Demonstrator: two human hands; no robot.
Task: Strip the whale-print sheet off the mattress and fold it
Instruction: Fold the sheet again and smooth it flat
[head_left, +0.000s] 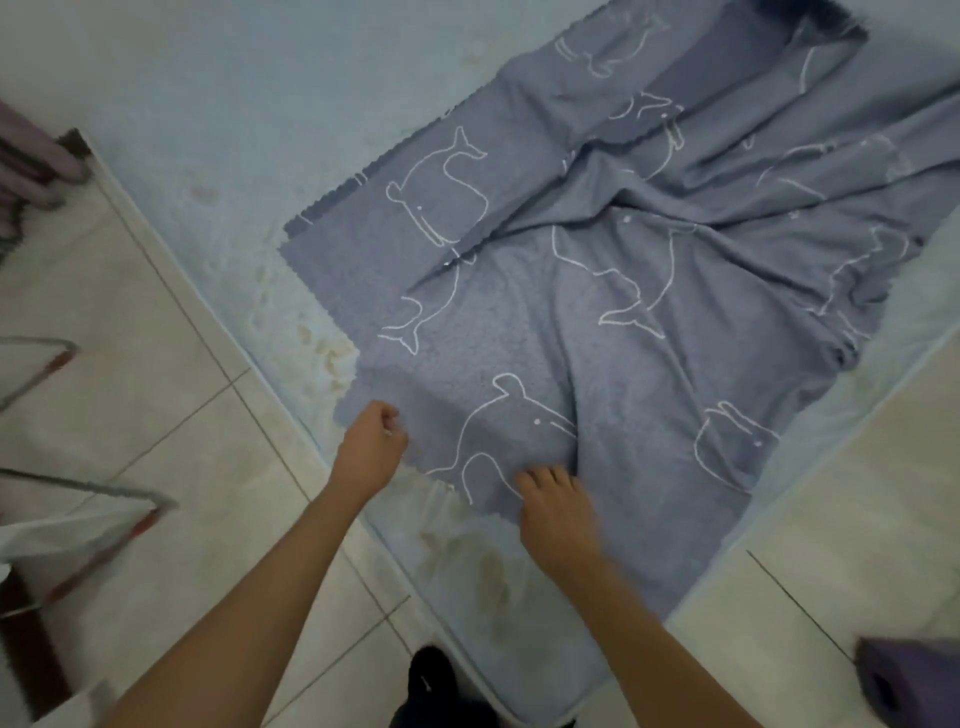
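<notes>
Whale-print sheet (597, 312) lies loose and rumpled over the near corner of a pale blue mattress (208, 130) set on a tiled floor (156, 389). Much of the mattress is bare.

The person's left hand (371, 441) has its fingers curled, pinching the sheet's near-left corner. The right hand (556, 514) bends its fingers into the cloth along the near edge, where a crease rises from them.

The stripping looks nearly done, and the step in hand appears to be taking up this edge for folding. It would go best with both hands lifting together and the edge kept taut between them. The deep ridges toward the far right should be shaken flat before corners are matched.

The cloth is blue-grey and looks soft and nubbly. It carries white outline whales and a zigzag-cut border. The mattress cover looks thin and shows yellowish stains near the corner.
</notes>
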